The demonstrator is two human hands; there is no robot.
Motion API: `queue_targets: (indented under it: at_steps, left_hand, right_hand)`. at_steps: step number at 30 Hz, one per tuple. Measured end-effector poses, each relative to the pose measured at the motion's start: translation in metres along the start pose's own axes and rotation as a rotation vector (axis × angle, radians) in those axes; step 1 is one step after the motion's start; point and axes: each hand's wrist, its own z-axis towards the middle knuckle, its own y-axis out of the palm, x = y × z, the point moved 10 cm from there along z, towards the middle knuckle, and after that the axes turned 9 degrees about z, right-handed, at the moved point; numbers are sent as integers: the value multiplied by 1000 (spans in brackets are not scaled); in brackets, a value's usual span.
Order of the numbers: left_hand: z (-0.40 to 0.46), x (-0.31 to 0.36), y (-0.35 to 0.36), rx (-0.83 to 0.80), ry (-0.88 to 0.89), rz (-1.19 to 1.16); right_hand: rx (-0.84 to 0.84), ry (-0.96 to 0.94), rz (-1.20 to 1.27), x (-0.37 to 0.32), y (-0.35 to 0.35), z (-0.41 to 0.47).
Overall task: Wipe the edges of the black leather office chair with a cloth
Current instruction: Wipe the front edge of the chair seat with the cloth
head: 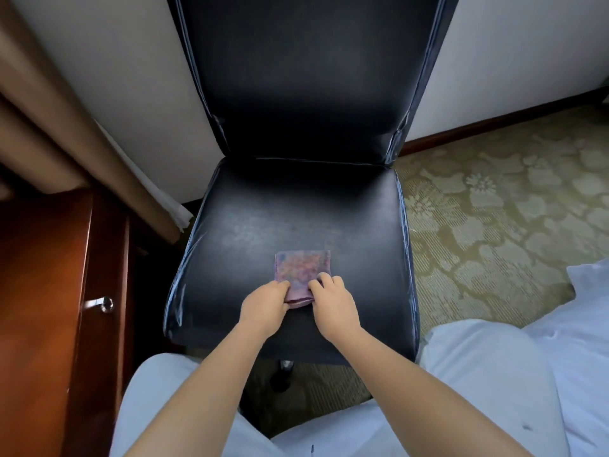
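The black leather office chair (pixel 296 206) faces me, its tall backrest rising to the top of the view and its seat just below centre. A folded pink and purple cloth (pixel 301 272) lies flat on the front half of the seat. My left hand (pixel 265 306) pinches the cloth's near left corner. My right hand (pixel 331 303) grips the near right edge with curled fingers. Both hands hide the cloth's near edge.
A reddish wooden cabinet (pixel 49 308) with a metal handle (pixel 102 304) stands to the left. Beige curtains (pixel 66 127) hang behind it. Patterned green carpet (pixel 494 209) covers the floor at right. My white-trousered knees (pixel 478 374) are close to the seat's front edge.
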Motion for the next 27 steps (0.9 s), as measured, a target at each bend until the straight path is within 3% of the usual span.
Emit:
queue_targets:
  at_steps: [10,16,27]
  left_hand:
    - [-39,24,9,120,117,141]
    - [-50,32,-4,133,107,-146]
    - [-53,29,23,112,172,0]
  right_hand:
    - [-145,-58,31,4,5,-40]
    - [-116,-1,111,16,-3,-52]
    - [-51,-80,115,12,-1,-65]
